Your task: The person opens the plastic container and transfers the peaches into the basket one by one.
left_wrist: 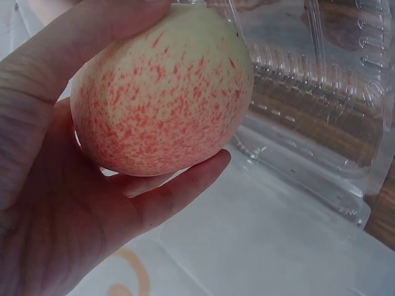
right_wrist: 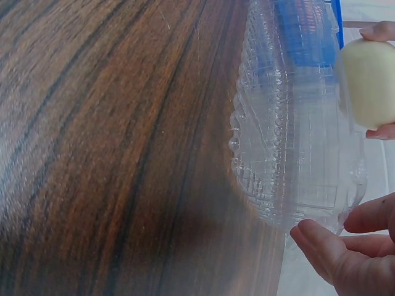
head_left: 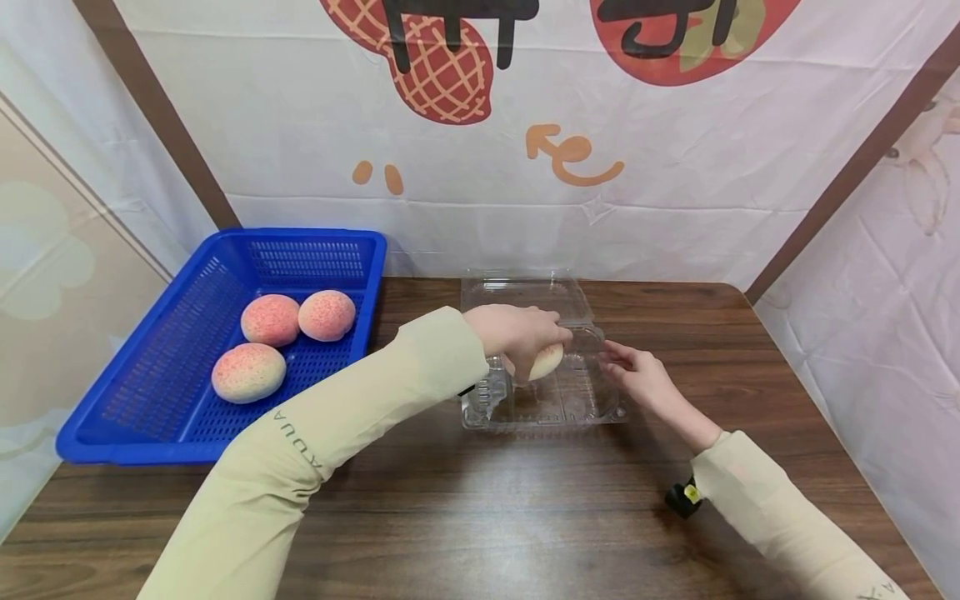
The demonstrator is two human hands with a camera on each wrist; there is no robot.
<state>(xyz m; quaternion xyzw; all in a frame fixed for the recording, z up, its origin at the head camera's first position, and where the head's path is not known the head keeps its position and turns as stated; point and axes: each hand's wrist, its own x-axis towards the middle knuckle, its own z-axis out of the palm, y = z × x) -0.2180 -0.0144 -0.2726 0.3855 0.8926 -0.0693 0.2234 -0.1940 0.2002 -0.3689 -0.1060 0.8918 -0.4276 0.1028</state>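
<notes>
A pink-speckled, cream-coloured peach (head_left: 546, 362) is in my left hand (head_left: 517, 332), which grips it above a clear plastic clamshell container (head_left: 551, 419). In the left wrist view, thumb and fingers wrap round opposite sides of the peach (left_wrist: 166, 105). The container lies with its hinged lid (head_left: 525, 298) raised at the back. My right hand (head_left: 647, 382) pinches the container's right rim; in the right wrist view its fingertips (right_wrist: 308, 234) sit on either side of the plastic wall at a corner. The palm of the right hand is mostly out of view.
At the left stands a blue plastic basket (head_left: 135, 454) with three more pink-speckled peaches (head_left: 249, 372) in it. Everything rests on a dark wooden table (head_left: 480, 517). A printed white cloth (head_left: 465, 167) hangs along the table's back edge, with more cloth at both sides.
</notes>
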